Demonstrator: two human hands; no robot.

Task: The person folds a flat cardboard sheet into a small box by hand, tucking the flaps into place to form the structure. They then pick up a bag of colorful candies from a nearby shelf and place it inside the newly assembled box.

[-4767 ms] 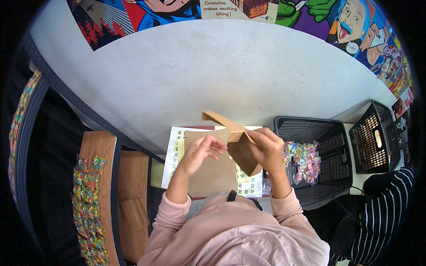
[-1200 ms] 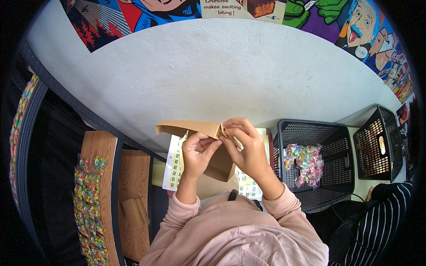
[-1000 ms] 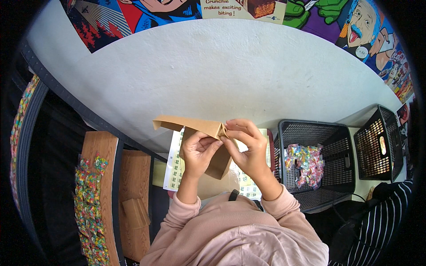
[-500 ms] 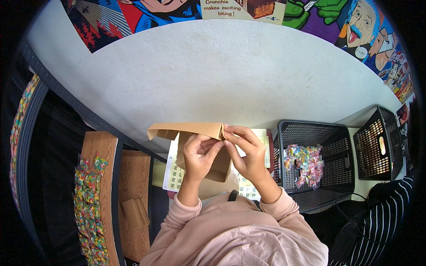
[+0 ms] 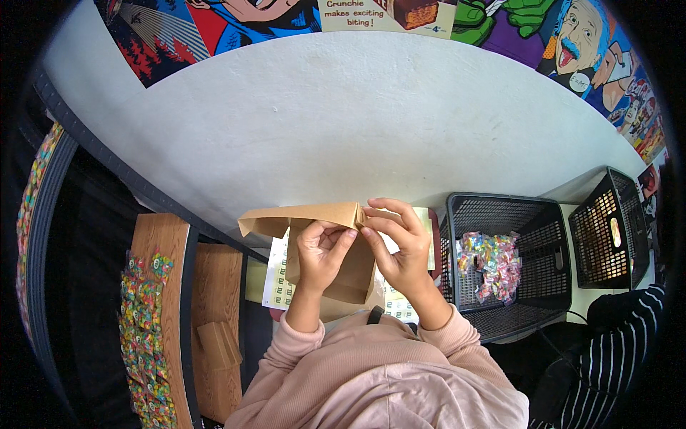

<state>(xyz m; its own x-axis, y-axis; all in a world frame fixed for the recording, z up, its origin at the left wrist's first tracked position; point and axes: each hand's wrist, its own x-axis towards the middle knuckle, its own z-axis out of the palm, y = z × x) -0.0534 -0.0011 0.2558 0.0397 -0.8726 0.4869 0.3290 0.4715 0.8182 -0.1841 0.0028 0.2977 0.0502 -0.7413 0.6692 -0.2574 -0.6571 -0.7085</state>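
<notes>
A brown cardboard box (image 5: pixel 307 213) is held up in front of me, its long flap raised and its inside partly showing. My left hand (image 5: pixel 319 259) has its fingers bent behind the flap edge and its thumb against it, gripping the card. At the flap's right corner my right hand (image 5: pixel 404 250) works a small folded tab between thumb and fingers, the upper fingers lifted a little. The lower part of the box lies partly hidden behind my hands. Beneath it are pale sheets of printed labels (image 5: pixel 277 287).
To the right stands a black plastic basket (image 5: pixel 547 214) with wrapped sweets (image 5: pixel 489 268) in it; another black basket (image 5: pixel 607 239) is beyond. On the left, bagged sweets (image 5: pixel 146 329) cover a wooden shelf (image 5: pixel 153 232). Flat brown card (image 5: pixel 218 344) lies lower. Striped cloth (image 5: pixel 629 343) is at right.
The fingers of my right hand have spread slightly and lifted at the corner of the flap. The box has tilted a little, its flap's left end dipping. My left hand keeps its grip.
</notes>
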